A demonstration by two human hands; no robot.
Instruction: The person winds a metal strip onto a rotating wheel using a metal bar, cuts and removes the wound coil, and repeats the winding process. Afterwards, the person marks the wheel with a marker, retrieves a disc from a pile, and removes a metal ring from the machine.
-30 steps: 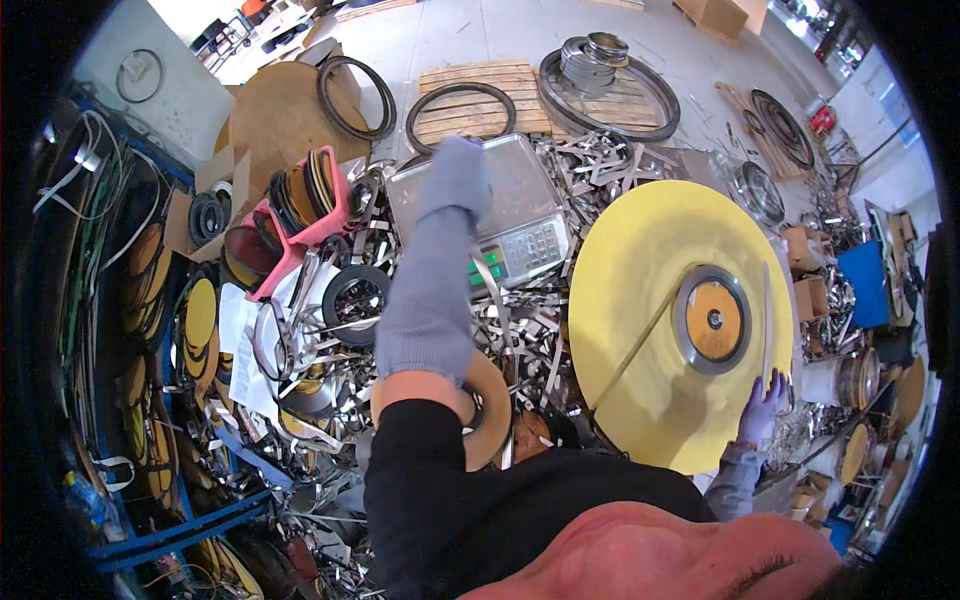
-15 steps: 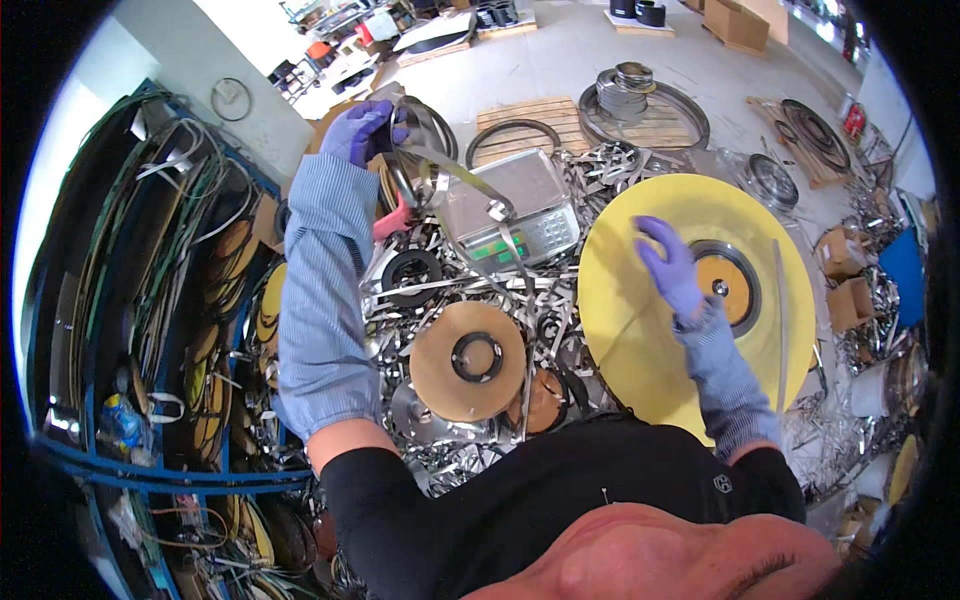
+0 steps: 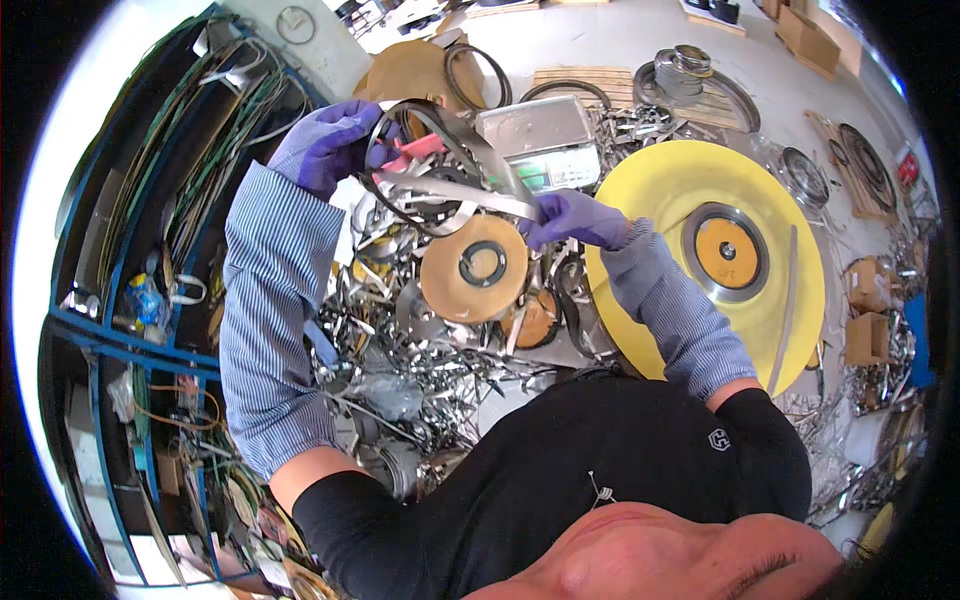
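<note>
Our left hand, in a purple glove [image 3: 325,150], is curled around one side of a loose loop of shiny grey metal strip [image 3: 450,190], its fingers bent inward on the band. Our right hand, in a matching purple glove [image 3: 575,220], is narrowed to a pinch, with thumb and fingers closed on the strip at the loop's other side. The loop hangs between both hands, above a litter of bright, curled metal offcuts [image 3: 400,340] (how far above, we cannot tell).

Just beyond the loop we have a silver scale with a flat metal pan [image 3: 545,125], its keypad along the near edge and a green glow at that edge's left corner. A pink plastic holder [image 3: 415,150] shows partly behind the loop, off the scale's left edge. On our side of the strip lies a tan round disc with a black ring at its centre [image 3: 445,290], well apart from the scale's near edge.

Our right wrist crosses in view the left edge of a large flat yellow disc [image 3: 640,170]. A dark-rimmed round orange hub [image 3: 727,252] sits at its middle, and a straight, narrow grey bar [image 3: 788,300] lies near its right edge. Beyond, a slatted wooden pallet [image 3: 590,80] stands on the pale floor, a black ring across its near edge.
</note>
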